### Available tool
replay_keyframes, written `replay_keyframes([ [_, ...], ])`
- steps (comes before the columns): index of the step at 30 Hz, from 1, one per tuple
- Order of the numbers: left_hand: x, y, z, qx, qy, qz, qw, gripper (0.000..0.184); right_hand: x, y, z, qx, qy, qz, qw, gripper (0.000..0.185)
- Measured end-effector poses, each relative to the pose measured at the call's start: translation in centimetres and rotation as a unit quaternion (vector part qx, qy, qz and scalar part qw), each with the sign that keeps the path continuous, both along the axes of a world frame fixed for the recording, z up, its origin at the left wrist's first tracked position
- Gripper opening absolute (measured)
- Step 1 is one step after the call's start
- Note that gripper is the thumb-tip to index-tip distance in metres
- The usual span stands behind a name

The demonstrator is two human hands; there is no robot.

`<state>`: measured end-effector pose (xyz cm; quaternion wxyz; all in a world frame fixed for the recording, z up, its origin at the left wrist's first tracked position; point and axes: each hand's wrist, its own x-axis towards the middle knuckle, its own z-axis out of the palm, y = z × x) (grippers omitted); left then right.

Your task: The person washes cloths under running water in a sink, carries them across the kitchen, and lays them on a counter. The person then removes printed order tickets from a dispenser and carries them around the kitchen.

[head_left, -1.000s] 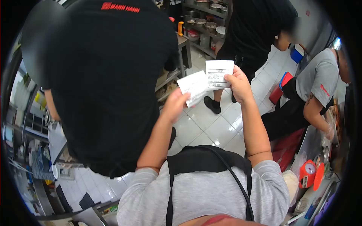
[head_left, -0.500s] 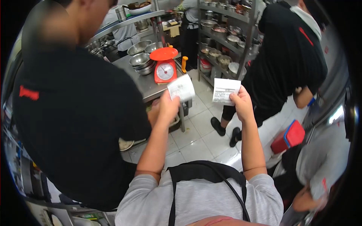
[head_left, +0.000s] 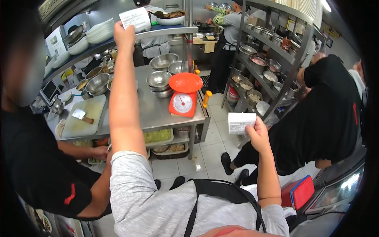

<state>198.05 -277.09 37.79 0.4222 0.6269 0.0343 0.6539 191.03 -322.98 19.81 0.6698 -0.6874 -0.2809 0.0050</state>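
My left hand (head_left: 124, 36) is raised at the upper left, its fingers closed on a printed paper slip (head_left: 135, 19) in front of the upper shelf. Lower and to the right, my right hand (head_left: 258, 133) pinches a second paper slip (head_left: 240, 123) over the tiled floor. Between the two arms, a red scale (head_left: 183, 102) with a red pan stands on the steel table (head_left: 154, 115). Stacked metal bowls (head_left: 158, 79) are beside the scale.
A person in black (head_left: 43, 170) stands at the left, another (head_left: 316, 114) at the right by a rack (head_left: 290, 57) of bowls. A cutting board (head_left: 87, 123) holds a cleaver. White plates (head_left: 100, 32) sit on the upper shelf. A red bin (head_left: 303, 192) stands lower right.
The view has turned up toward the table and rack. My left hand has risen to the upper shelf with its slip, away from my right hand. The slips were close together earlier.
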Motion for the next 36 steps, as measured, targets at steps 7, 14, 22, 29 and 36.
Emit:
replay_keyframes([
  [7, 6.6, 9.9, 10.7, 0.000, -0.052, -0.100, 0.994, 0.025, 4.4, 5.2, -1.1, -0.052, 0.017, -0.053, 0.997, 0.021],
  [14, 15.4, 20.9, 17.4, -0.002, -0.030, 0.106, 0.994, 0.032, 6.1, 10.5, -1.3, -0.057, 0.055, -0.091, 0.993, 0.019],
  [22, 11.9, 16.5, 19.6, 0.056, 0.071, 0.324, 0.942, 0.049, 6.2, 13.2, -1.3, -0.133, 0.071, -0.142, 0.978, 0.026],
  [29, 14.0, 15.2, 19.7, 0.046, -0.011, 0.598, 0.800, 0.037, 6.2, 9.6, -3.2, 0.150, 0.088, -0.225, 0.959, 0.032],
  [36, 12.1, 7.0, 11.6, 0.279, -0.173, 0.115, 0.938, 0.023, 1.3, 4.1, -3.3, 0.267, 0.170, -0.278, 0.907, 0.027],
])
